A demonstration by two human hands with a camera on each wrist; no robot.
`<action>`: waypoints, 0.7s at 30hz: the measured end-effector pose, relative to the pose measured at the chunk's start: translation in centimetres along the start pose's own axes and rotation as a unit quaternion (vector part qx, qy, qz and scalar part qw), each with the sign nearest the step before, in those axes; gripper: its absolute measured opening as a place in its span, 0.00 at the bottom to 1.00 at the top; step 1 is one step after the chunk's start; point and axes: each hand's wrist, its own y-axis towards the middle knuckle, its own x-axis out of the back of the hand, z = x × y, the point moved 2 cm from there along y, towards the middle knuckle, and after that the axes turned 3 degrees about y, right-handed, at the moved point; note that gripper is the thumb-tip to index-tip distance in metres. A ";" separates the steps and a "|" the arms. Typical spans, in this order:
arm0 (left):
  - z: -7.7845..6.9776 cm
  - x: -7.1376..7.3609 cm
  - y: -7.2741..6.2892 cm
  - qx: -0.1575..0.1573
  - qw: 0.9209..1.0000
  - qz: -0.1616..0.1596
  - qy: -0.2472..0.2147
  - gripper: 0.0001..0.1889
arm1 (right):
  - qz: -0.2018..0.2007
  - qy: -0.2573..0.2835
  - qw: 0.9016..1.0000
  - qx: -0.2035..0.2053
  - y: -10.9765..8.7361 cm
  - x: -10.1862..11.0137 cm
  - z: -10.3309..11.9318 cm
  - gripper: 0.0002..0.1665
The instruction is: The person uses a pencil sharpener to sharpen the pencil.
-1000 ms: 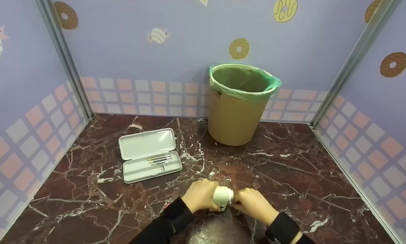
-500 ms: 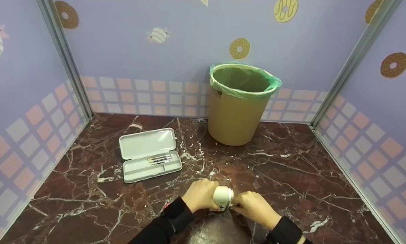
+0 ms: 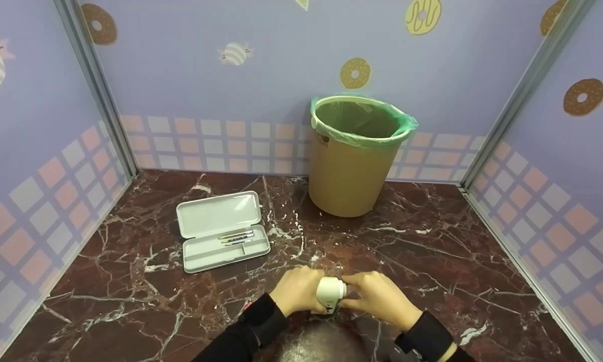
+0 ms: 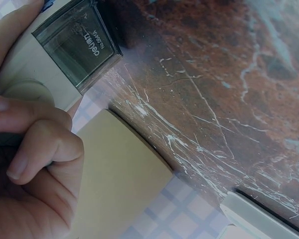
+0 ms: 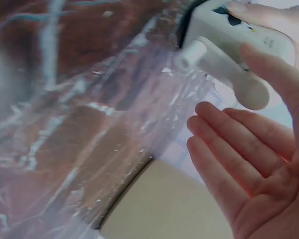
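Near the front of the tabletop, my left hand (image 3: 297, 290) grips a white crank pencil sharpener (image 3: 329, 291). Its dark, see-through shavings drawer (image 4: 77, 45) shows in the left wrist view. My right hand (image 3: 379, 296) is close to the sharpener's crank side. In the right wrist view its fingers (image 5: 224, 144) are straight and spread apart from the crank (image 5: 219, 62), while the thumb (image 5: 269, 67) reaches over beside the sharpener's body; whether it touches cannot be told. The crank's knob (image 5: 191, 56) is free of any fingers. No pencil shows in the sharpener.
An open pencil case (image 3: 226, 254) with several pencils (image 3: 238, 236) lies to the left. At the back stands a tan bin (image 3: 351, 176) with a green liner. A small red thing (image 3: 247, 305) is partly hidden by my left sleeve. White bits (image 3: 298, 226) speckle the dark marbled tabletop.
My right hand's curled fingers have come off the crank and opened, and the hand has risen slightly along the sharpener. My left hand and the sharpener stay in place.
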 end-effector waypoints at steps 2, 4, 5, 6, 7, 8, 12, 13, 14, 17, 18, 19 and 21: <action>0.0 0.0 0.0 0.001 1.000 0.002 -0.003 0.24 | -0.002 -0.004 1.000 0.005 0.3 0.2 0.3 0.30; 0.0 0.0 0.0 0.002 1.000 0.005 -0.006 0.24 | -0.001 -0.005 1.000 0.011 0.5 0.4 0.6 0.31; 0.0 0.0 0.0 0.002 1.000 0.006 -0.008 0.24 | 0.002 -0.003 1.000 0.014 0.7 0.4 0.8 0.31; 0.0 0.0 0.0 0.002 1.000 0.008 -0.011 0.24 | 0.003 -0.002 1.000 0.017 0.8 0.5 0.9 0.31; 0.0 0.0 0.0 0.002 1.000 0.009 -0.013 0.24 | 0.006 0.000 1.000 0.020 0.9 0.5 1.1 0.31; 0.0 0.0 0.0 0.002 1.000 0.010 -0.016 0.24 | 0.009 0.003 1.000 0.022 1.0 0.5 1.2 0.31; 0.0 -0.1 0.1 0.003 0.999 0.014 -0.029 0.25 | 0.012 0.003 0.999 0.034 1.4 0.5 1.7 0.28; 0.0 -0.1 0.1 0.003 0.999 0.015 -0.033 0.24 | 0.011 0.000 0.999 0.036 1.5 0.4 1.8 0.27; 0.1 -0.1 0.1 0.004 0.999 0.015 -0.037 0.24 | 0.010 -0.003 0.999 0.037 1.6 0.4 1.8 0.26; 0.1 -0.1 0.1 0.004 0.999 0.013 -0.044 0.23 | 0.006 -0.014 0.999 0.037 1.7 0.3 2.0 0.26; 0.1 -0.1 0.1 0.004 0.999 0.014 -0.046 0.23 | 0.006 -0.017 0.999 0.037 1.7 0.3 2.0 0.26; 0.2 0.0 0.0 0.006 0.999 0.014 -0.048 0.23 | 0.007 -0.017 0.999 0.036 1.7 0.3 2.0 0.26; 0.2 0.0 0.0 0.006 0.999 0.014 -0.049 0.24 | 0.010 -0.015 0.999 0.035 1.8 0.4 2.1 0.26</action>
